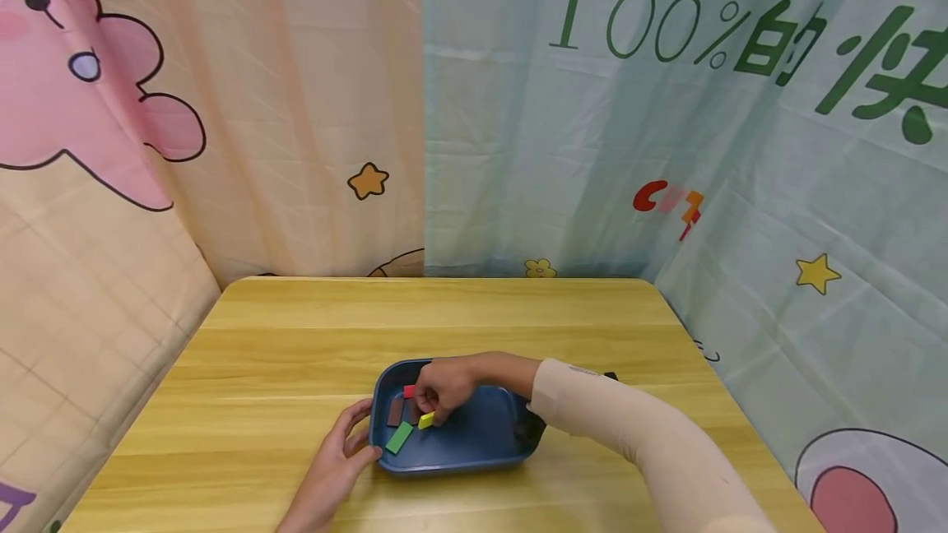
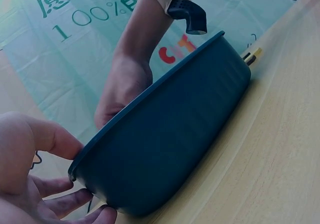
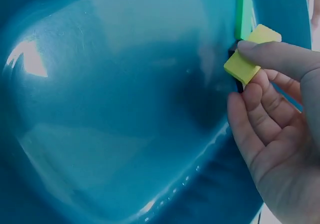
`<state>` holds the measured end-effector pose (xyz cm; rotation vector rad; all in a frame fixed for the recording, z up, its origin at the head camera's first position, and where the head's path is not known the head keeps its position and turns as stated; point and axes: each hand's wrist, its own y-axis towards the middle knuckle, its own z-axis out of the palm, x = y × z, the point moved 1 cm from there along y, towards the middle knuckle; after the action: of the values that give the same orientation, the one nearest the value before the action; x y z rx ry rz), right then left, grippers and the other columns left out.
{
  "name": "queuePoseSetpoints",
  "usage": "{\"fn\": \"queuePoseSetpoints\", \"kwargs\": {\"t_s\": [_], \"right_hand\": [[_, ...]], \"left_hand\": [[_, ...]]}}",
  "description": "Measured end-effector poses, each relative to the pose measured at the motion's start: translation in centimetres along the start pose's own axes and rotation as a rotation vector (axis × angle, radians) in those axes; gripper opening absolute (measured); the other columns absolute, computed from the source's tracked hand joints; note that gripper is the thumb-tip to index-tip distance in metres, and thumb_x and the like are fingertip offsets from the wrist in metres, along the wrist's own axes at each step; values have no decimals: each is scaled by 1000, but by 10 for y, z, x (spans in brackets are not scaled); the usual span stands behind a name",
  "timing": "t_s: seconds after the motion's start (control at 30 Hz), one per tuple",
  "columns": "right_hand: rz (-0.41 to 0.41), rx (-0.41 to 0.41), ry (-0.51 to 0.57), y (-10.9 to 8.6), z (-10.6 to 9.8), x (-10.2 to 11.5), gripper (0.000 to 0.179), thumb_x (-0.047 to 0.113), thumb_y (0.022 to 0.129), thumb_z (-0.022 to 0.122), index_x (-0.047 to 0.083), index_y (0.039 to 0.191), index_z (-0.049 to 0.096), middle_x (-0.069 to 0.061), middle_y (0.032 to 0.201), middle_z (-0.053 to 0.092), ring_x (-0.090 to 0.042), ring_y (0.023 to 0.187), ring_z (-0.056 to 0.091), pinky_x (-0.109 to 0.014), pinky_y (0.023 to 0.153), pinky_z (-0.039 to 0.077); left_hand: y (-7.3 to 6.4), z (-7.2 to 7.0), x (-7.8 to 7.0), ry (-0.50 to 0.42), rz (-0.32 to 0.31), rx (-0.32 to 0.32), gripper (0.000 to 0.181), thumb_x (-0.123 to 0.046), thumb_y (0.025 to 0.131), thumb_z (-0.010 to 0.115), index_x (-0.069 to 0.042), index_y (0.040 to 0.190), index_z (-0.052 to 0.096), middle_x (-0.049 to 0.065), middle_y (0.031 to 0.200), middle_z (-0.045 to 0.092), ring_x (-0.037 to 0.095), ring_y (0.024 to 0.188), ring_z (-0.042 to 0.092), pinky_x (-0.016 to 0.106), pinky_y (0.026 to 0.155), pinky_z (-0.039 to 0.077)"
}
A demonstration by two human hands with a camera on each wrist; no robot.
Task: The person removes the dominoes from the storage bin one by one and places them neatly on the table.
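Note:
A blue plastic basin [image 1: 485,426] stands on the table. My left hand [image 1: 338,455] grips its left end, with thumb and fingers spread along the rim and outer wall. Inside the basin, my right hand [image 1: 449,385] pinches a small yellow block [image 3: 252,54] between thumb and fingers. A green block [image 1: 399,438] lies near the basin's left end, close to the yellow one. Beside it are a brownish block [image 1: 396,412] and a red block [image 1: 409,391], the red one partly hidden by the right hand. Another dark block [image 1: 414,411] shows by the right fingers.
The wooden table [image 1: 296,336] runs back to printed curtains [image 1: 504,146]. Behind the basin's right end, a small black thing [image 1: 611,375] shows past the right sleeve [image 1: 629,426]. Yellow and black pieces [image 2: 253,56] appear beyond the basin in the left wrist view.

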<state>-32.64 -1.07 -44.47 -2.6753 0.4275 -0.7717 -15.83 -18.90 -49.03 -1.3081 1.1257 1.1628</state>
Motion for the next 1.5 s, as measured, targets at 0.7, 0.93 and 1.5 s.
{"fn": "queuePoseSetpoints", "kwargs": {"t_s": [0.7, 0.93, 1.5], "right_hand": [[88, -185, 150, -61, -13, -7, 19, 0, 89, 78, 12, 89, 62, 6, 78, 53, -7, 71, 50, -21, 68, 46], [122, -257, 165, -87, -11, -18, 19, 2, 90, 77, 11, 89, 61, 6, 77, 51, -7, 70, 49, -22, 67, 44], [178, -422, 293, -149, -2, -39, 17, 0, 92, 74, 9, 93, 60, 2, 85, 54, -12, 76, 53, -28, 71, 48]], "left_hand": [[-1, 6, -1, 5, -26, -1, 65, 11, 91, 59, -5, 152, 42, 23, 157, 38, 49, 137, 45, 54, 107, 44], [-1, 5, 0, 10, -25, -7, 65, 10, 91, 60, -6, 152, 43, 22, 156, 39, 48, 138, 45, 54, 107, 43], [0, 2, 0, 17, -36, -9, 66, 10, 93, 59, -6, 153, 41, 23, 157, 37, 48, 138, 44, 50, 105, 46]]}}
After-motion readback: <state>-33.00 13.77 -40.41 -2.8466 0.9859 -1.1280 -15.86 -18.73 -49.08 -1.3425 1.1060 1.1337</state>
